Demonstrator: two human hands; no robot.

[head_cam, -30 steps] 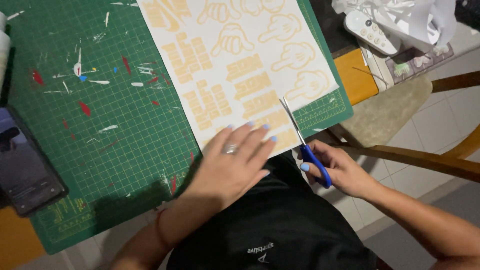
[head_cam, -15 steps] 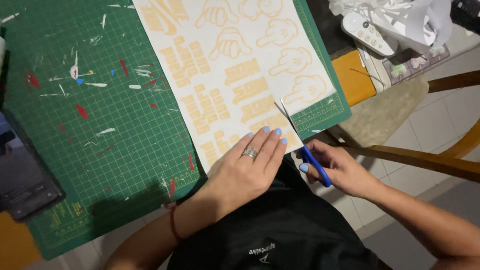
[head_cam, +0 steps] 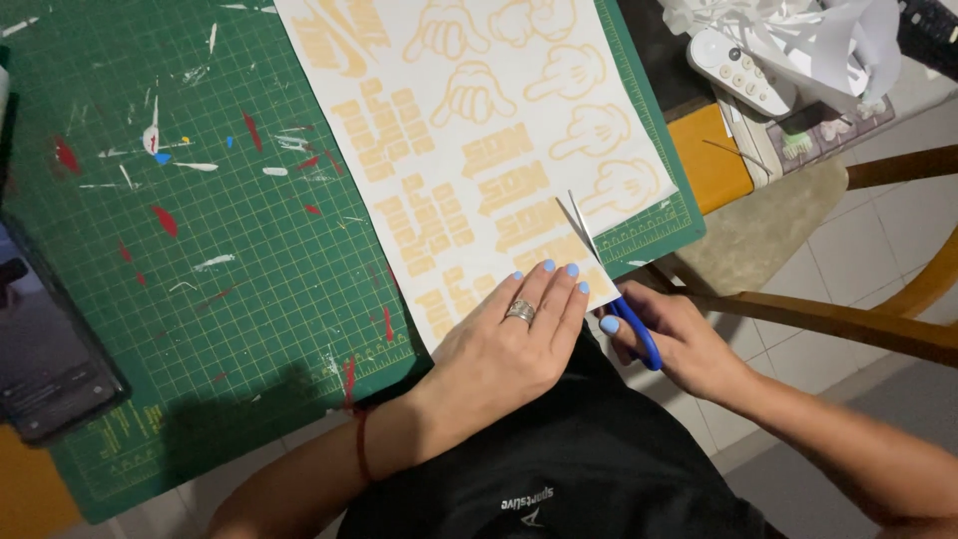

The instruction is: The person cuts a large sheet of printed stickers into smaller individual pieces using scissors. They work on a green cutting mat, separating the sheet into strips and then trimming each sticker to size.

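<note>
A white sheet [head_cam: 469,130] printed with pale orange hand shapes and block lettering lies on a green cutting mat [head_cam: 230,299]. My left hand [head_cam: 509,344] presses flat on the sheet's near edge, fingers spread, a ring on one finger. My right hand [head_cam: 674,339] grips blue-handled scissors [head_cam: 614,284] whose blades enter the sheet's near right edge beside a printed hand shape, just right of my left fingertips.
A dark phone [head_cam: 45,349] rests at the mat's left edge. A white remote [head_cam: 743,70] and crumpled white paper scraps [head_cam: 798,30] lie at the top right. A wooden chair [head_cam: 828,319] with a beige cushion stands to the right over a tiled floor.
My left hand slid up and right along the sheet's near edge. The scissors blades moved farther into the sheet.
</note>
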